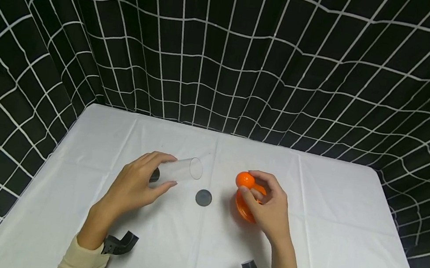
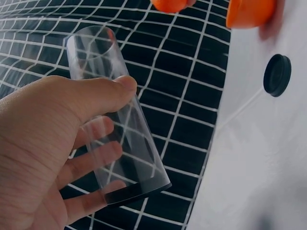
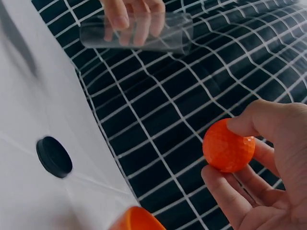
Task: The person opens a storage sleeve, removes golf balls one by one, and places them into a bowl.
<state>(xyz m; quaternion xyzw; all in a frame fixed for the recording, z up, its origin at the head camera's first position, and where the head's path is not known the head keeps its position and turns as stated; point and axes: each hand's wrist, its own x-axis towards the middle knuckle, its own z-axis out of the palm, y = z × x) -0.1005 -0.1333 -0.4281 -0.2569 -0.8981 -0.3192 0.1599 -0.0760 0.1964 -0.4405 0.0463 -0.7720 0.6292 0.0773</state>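
My left hand [image 1: 167,170] grips a clear plastic tube [image 1: 183,170] held on its side above the white table [image 1: 329,217]. The tube's open mouth faces right and its palm end carries a black cap. In the left wrist view my thumb and fingers [image 2: 91,160] wrap the tube [image 2: 115,120]. My right hand [image 1: 247,183] pinches a small orange ball [image 1: 245,180] between thumb and fingertips, a short way right of the tube's mouth. The right wrist view shows the ball [image 3: 229,145] in my fingertips [image 3: 216,179], with the tube [image 3: 136,32] beyond it.
A loose black round cap [image 1: 203,197] lies on the table between my hands. An orange cup-like piece [image 1: 245,208] sits under my right hand; contact is unclear. Black grid-patterned curtain [image 1: 223,64] closes off the back and sides. Black camera mounts [image 1: 119,243] sit at both wrists.
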